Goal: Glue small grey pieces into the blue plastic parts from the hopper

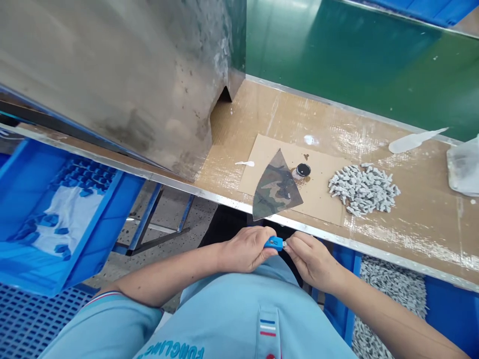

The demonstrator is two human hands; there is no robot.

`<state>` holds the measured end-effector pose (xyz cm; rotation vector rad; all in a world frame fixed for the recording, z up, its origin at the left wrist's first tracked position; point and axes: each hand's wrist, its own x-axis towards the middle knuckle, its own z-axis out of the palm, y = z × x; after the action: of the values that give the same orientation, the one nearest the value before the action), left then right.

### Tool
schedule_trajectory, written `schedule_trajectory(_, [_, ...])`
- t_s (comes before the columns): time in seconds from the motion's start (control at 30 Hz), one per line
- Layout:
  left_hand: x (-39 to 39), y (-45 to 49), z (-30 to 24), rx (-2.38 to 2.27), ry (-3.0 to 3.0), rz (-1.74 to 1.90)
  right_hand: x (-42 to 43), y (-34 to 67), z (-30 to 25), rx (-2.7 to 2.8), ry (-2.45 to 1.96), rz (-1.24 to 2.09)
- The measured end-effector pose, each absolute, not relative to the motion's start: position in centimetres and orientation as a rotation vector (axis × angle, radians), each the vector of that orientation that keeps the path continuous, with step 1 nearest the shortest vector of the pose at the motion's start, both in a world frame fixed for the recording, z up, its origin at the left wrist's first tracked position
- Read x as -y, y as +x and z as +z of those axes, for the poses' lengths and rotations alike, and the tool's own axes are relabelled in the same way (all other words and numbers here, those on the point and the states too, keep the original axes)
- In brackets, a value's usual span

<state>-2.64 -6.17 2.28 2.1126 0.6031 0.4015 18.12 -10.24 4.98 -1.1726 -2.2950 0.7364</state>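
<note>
Head: camouflage sheet (276, 189) between blue piece (274, 243), jar (301, 171).

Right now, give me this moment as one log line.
left hand: holding blue plastic piece | right hand: pinching pale part at its end | workbench: grey parts pile, black-topped jar, camouflage-patterned sheet

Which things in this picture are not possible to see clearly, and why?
Head view:
Blue piece: left end hidden by the left hand.
Pale small part: partly covered by the right hand, too small to identify.
Whitish container: cut off by the right edge.
Grey pieces below: partly hidden by the workbench.
</note>
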Motion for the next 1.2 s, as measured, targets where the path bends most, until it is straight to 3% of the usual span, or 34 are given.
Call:
schedule_trajectory(0.27, [5.5, -2.7, 3.5, -0.648, 1.764, 0.312, 8.9, 18.2, 5.5, 2.343, -1.205, 0.842])
schedule_trajectory(0.4, [5.7, -2.4, 3.2, -0.662, 1.691, 0.31, 9.5, 17.6, 5.0, 2.321, -1.189, 0.695])
schedule_trajectory(0.87, [6.7, -1.8, 2.2, -0.712, 2.043, 0.552, 10.0, 16.4, 4.1, 2.112, -1.167, 0.661])
schedule_trajectory(1.2, [5.1, -2.1, 3.8, -0.654, 1.827, 0.347, 8.8, 17.3, 3.6, 2.27, -1.044, 0.496])
